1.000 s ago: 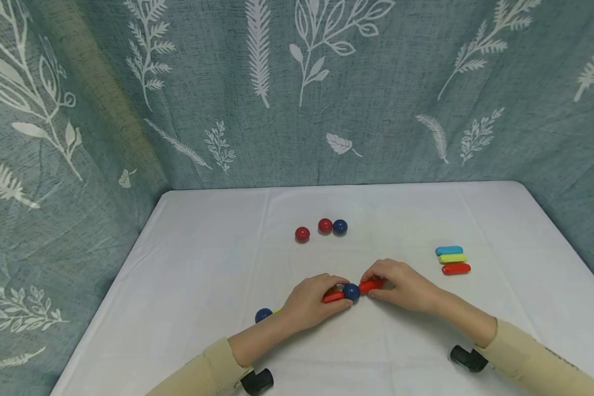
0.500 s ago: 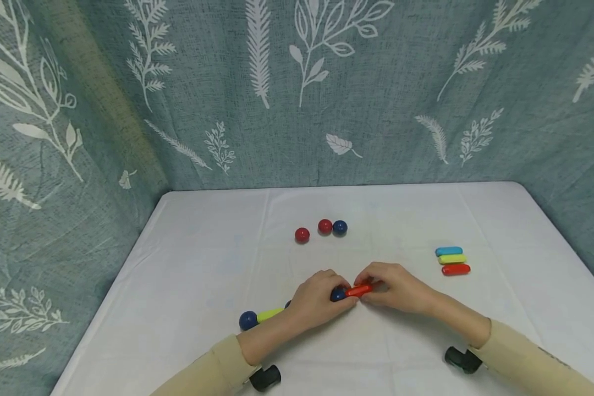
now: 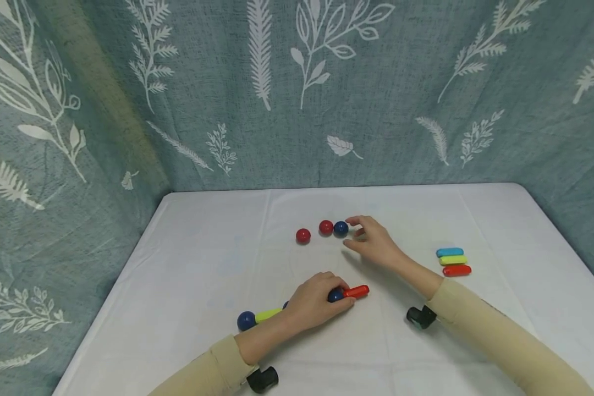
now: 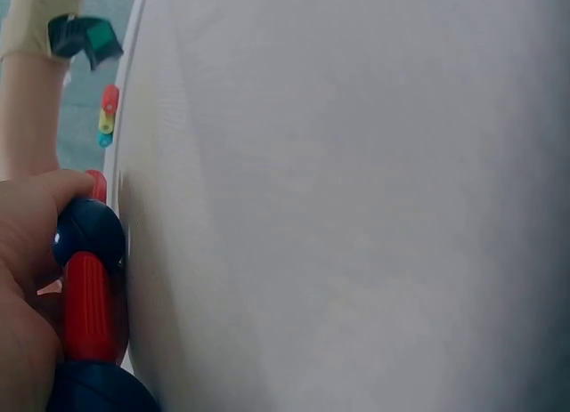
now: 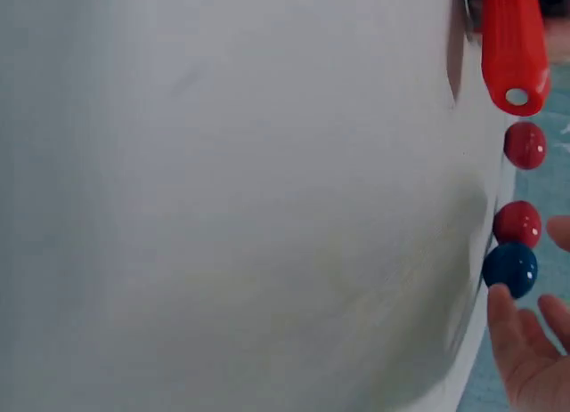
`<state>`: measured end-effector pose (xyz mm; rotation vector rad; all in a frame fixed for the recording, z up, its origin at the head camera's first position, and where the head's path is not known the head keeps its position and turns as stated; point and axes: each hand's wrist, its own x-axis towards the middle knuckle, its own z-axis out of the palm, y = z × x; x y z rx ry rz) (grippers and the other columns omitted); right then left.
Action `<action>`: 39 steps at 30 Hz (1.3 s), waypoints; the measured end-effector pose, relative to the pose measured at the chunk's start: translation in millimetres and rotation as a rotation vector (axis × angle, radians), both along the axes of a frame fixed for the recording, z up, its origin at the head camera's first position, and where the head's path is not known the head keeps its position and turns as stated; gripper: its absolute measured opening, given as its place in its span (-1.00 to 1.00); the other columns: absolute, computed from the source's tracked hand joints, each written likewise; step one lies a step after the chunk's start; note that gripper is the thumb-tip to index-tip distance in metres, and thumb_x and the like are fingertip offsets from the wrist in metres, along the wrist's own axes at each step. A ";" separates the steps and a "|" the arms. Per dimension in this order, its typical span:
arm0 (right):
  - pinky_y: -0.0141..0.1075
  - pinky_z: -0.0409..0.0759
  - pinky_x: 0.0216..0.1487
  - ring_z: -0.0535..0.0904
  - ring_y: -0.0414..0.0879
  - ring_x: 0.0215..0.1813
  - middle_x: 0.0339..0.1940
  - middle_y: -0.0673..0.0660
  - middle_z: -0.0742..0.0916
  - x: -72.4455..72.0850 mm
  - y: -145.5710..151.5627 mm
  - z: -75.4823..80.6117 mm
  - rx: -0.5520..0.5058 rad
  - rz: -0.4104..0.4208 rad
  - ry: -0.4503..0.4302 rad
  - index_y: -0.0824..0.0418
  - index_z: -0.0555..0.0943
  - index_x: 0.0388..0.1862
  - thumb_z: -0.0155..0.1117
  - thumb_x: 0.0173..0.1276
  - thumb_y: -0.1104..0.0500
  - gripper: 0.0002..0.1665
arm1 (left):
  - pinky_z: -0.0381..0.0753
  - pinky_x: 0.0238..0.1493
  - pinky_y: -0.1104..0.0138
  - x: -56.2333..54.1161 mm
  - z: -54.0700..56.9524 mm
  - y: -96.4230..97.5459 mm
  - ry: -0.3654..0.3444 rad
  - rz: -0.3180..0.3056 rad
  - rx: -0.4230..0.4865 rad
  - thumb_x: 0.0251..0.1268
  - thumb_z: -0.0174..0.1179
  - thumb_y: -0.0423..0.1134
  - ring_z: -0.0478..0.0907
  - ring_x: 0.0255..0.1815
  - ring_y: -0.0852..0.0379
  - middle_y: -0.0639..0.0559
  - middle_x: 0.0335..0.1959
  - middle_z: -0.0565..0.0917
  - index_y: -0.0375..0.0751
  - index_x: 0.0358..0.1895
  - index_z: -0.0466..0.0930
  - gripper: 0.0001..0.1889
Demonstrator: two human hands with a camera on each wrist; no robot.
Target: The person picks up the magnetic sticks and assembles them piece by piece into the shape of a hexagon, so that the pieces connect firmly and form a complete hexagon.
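Note:
My left hand (image 3: 313, 301) grips a chain of toy balls and rods low on the white table. Its fingers and thumb lie around a blue ball (image 4: 89, 234), from which a red rod (image 3: 356, 292) sticks out to the right. Another red rod (image 4: 87, 305) runs under the palm to a second blue ball (image 4: 102, 390). Left of the wrist, a yellow-green rod (image 3: 267, 315) ends in a blue ball (image 3: 246, 320). My right hand (image 3: 374, 242) holds nothing; its thumb and fingers are spread beside a loose blue ball (image 3: 341, 229) at the back.
Touching that loose ball is a red ball (image 3: 326, 227), with another red ball (image 3: 303, 236) a little left. On the right lie a light-blue rod (image 3: 450, 252), a yellow-green rod (image 3: 453, 260) and a red rod (image 3: 457, 270). A patterned curtain (image 3: 287, 137) hangs behind the table.
My right hand has let go of the outer red rod, now joined to the chain, and moved back to the loose blue ball. The chain has shifted left under my left hand.

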<state>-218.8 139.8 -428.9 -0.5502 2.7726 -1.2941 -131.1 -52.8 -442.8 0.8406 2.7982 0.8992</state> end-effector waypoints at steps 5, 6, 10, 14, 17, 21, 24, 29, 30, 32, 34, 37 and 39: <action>-0.04 0.54 0.05 0.52 0.13 0.07 0.24 0.34 0.49 -15.9 -11.0 -3.9 0.077 -0.009 0.011 0.35 0.38 0.34 0.37 0.28 0.19 -0.31 | 0.47 -0.26 0.47 -0.1 -0.7 0.1 -0.003 -0.013 0.011 0.27 0.29 0.00 0.47 -0.28 0.28 0.16 -0.28 0.61 -0.06 -0.15 0.70 -0.75; -0.04 0.54 0.05 0.51 0.13 0.06 0.22 0.35 0.50 -17.8 -12.2 -4.6 0.089 -0.004 0.021 0.35 0.39 0.33 0.38 0.28 0.20 -0.32 | 0.47 -0.27 0.47 -0.1 -0.7 0.2 -0.004 -0.016 0.013 0.27 0.29 0.00 0.47 -0.28 0.28 0.16 -0.28 0.61 -0.06 -0.15 0.70 -0.76; -0.05 0.52 0.03 0.52 0.09 -0.01 0.09 0.31 0.59 -20.8 -13.6 -5.9 0.122 0.023 0.053 0.33 0.50 0.22 0.38 0.27 0.23 -0.45 | 0.46 -0.29 0.48 0.3 -0.7 0.4 -0.010 -0.022 0.020 0.28 0.28 0.00 0.46 -0.29 0.28 0.16 -0.28 0.61 -0.06 -0.15 0.69 -0.76; -0.09 0.54 -0.04 0.55 0.06 -0.08 -0.02 0.27 0.64 -14.7 -8.2 -6.5 0.130 0.059 0.066 0.33 0.57 0.12 0.40 0.24 0.26 -0.54 | 0.47 -0.25 0.46 0.5 -1.0 -0.1 -0.018 -0.021 0.020 0.28 0.28 0.01 0.48 -0.25 0.28 0.16 -0.26 0.62 -0.05 -0.14 0.69 -0.75; -0.16 0.58 -0.11 0.58 0.02 -0.10 -0.03 0.24 0.66 -4.9 0.2 -7.5 0.107 0.092 0.033 0.32 0.57 0.11 0.40 0.22 0.28 -0.54 | 0.49 -0.20 0.44 0.5 -1.3 -1.9 -0.030 -0.011 0.019 0.28 0.28 0.00 0.49 -0.22 0.26 0.16 -0.24 0.62 -0.04 -0.14 0.69 -0.76; -0.24 0.61 -0.17 0.61 -0.04 -0.13 -0.05 0.18 0.67 10.8 13.4 -9.1 0.057 0.139 -0.044 0.27 0.56 0.11 0.40 0.22 0.28 -0.55 | 0.50 -0.15 0.40 -0.1 -1.7 -5.8 -0.048 0.014 0.013 0.28 0.29 -0.01 0.49 -0.20 0.25 0.18 -0.23 0.62 -0.03 -0.13 0.69 -0.77; -0.24 0.61 -0.14 0.61 -0.07 -0.13 -0.08 0.11 0.68 23.3 23.1 -9.6 0.035 0.165 -0.090 0.22 0.57 0.10 0.41 0.22 0.26 -0.56 | 0.51 -0.13 0.38 -0.7 -1.7 -8.9 -0.053 0.031 0.006 0.27 0.29 0.00 0.49 -0.19 0.25 0.18 -0.22 0.63 -0.03 -0.12 0.68 -0.76; -0.23 0.61 -0.05 0.57 -0.05 -0.07 -0.08 0.06 0.67 41.3 36.8 -9.5 0.026 0.208 -0.116 0.20 0.56 0.08 0.42 0.22 0.24 -0.56 | 0.51 -0.15 0.37 -1.5 -1.2 -13.4 -0.046 0.042 0.020 0.26 0.31 -0.03 0.49 -0.21 0.24 0.17 -0.24 0.63 -0.05 -0.11 0.69 -0.76; -0.25 0.61 -0.05 0.56 -0.05 -0.06 -0.08 0.05 0.67 44.2 38.9 -9.4 0.026 0.215 -0.119 0.19 0.56 0.08 0.42 0.22 0.23 -0.56 | 0.50 -0.16 0.37 -1.6 -1.2 -14.0 -0.045 0.043 0.023 0.26 0.31 -0.04 0.48 -0.22 0.24 0.17 -0.24 0.63 -0.06 -0.12 0.69 -0.76; -0.29 0.60 -0.05 0.55 -0.06 -0.05 -0.08 0.03 0.66 49.4 42.2 -9.4 0.024 0.227 -0.131 0.18 0.56 0.08 0.42 0.22 0.23 -0.56 | 0.50 -0.17 0.38 -2.2 -0.8 -14.9 -0.042 0.043 0.030 0.25 0.32 -0.05 0.48 -0.24 0.25 0.17 -0.25 0.63 -0.07 -0.12 0.69 -0.76; -0.32 0.59 -0.06 0.54 -0.07 -0.06 -0.09 0.02 0.66 53.3 44.6 -9.7 0.019 0.239 -0.141 0.16 0.56 0.08 0.43 0.22 0.22 -0.56 | 0.49 -0.19 0.39 -2.6 -0.4 -15.4 -0.040 0.042 0.034 0.25 0.32 -0.05 0.47 -0.25 0.25 0.17 -0.26 0.63 -0.07 -0.12 0.69 -0.76; -0.34 0.58 -0.09 0.54 -0.07 -0.09 -0.10 0.01 0.66 57.4 46.7 -10.3 0.003 0.258 -0.154 0.16 0.57 0.07 0.44 0.23 0.20 -0.57 | 0.49 -0.20 0.40 -3.0 0.0 -15.7 -0.034 0.038 0.037 0.25 0.32 -0.05 0.47 -0.26 0.25 0.17 -0.27 0.63 -0.07 -0.13 0.69 -0.77; -0.34 0.58 -0.11 0.54 -0.07 -0.10 -0.11 0.02 0.66 58.8 46.8 -10.9 -0.013 0.270 -0.160 0.16 0.57 0.08 0.44 0.23 0.18 -0.57 | 0.49 -0.21 0.40 -3.0 0.2 -15.7 -0.033 0.038 0.038 0.25 0.32 -0.06 0.47 -0.26 0.25 0.17 -0.27 0.63 -0.07 -0.13 0.69 -0.77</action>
